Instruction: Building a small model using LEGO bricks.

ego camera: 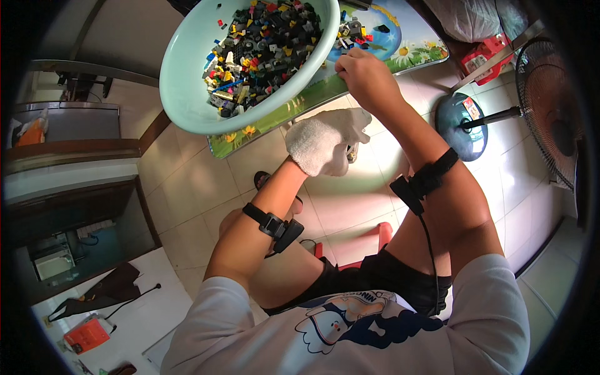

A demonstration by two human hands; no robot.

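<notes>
My left hand is covered to the wrist by a white fluffy cloth (328, 140), mitt-like in shape, and is held above the floor in front of the table edge. The cloth hides its fingers. My right hand (368, 75) is bare, with fingers curled at the near edge of a low table (323, 89) printed with flowers. Whether its fingertips hold anything is hidden. Left of it stands a large pale-green plastic basin (185, 89), tilted in the view. Mixed toy building bricks (267, 51) lie inside it. Just beyond my right hand is a small pile of loose bricks (354, 32) on the table.
A floor fan (551, 112) with a round dark base (461, 126) stands at the right. Beside it are a red bag (487, 61) and a white plastic bag (461, 18). A red stool (384, 234) shows between my legs. An orange-red packet (88, 335) lies on a white surface at lower left.
</notes>
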